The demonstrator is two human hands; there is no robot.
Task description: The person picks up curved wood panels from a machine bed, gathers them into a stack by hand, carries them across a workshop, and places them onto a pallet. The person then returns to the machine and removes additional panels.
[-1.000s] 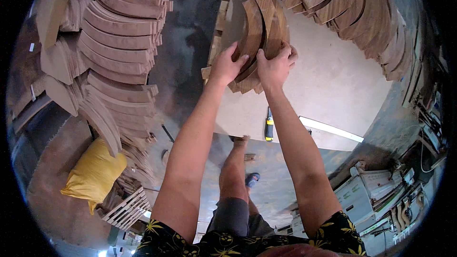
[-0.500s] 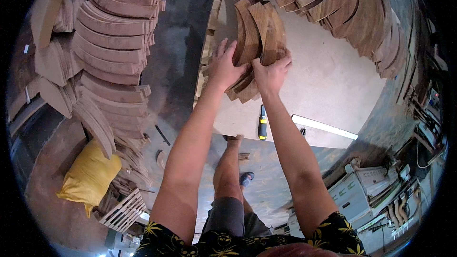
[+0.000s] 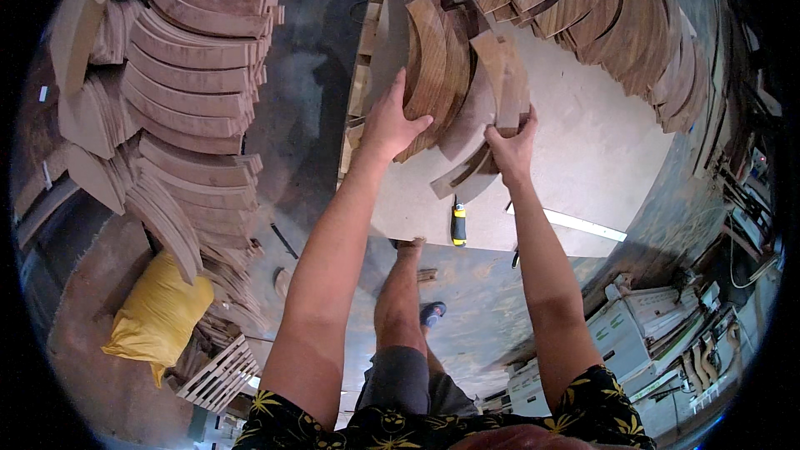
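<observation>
Two groups of curved brown wooden pieces lie apart on a pale board (image 3: 583, 150). My left hand (image 3: 390, 127) grips the near left edge of the left group (image 3: 437, 75), its thumb over the top and its fingers along the outer side. Pinched between thumb and fingers of my right hand (image 3: 514, 148) is a curved wooden piece (image 3: 503, 67) in the right group, tilted and slightly blurred. Beneath it, more curved pieces (image 3: 467, 177) show toward me; whether my right hand holds these too, I cannot tell. A yellow and black utility knife (image 3: 459, 223) lies near the board's front edge.
A long fanned row of curved wooden pieces (image 3: 600, 25) spans the board's far right. A white ruler (image 3: 575, 223) lies partly behind my right forearm. Stacked curved pieces (image 3: 196, 75) stand on the left, above a yellow sack (image 3: 158, 317). Grey cabinets (image 3: 629, 329) are at lower right.
My right hand has moved right and slightly toward me, drawing curved pieces away from the group. A gap has opened between the two groups. My left hand has shifted little.
</observation>
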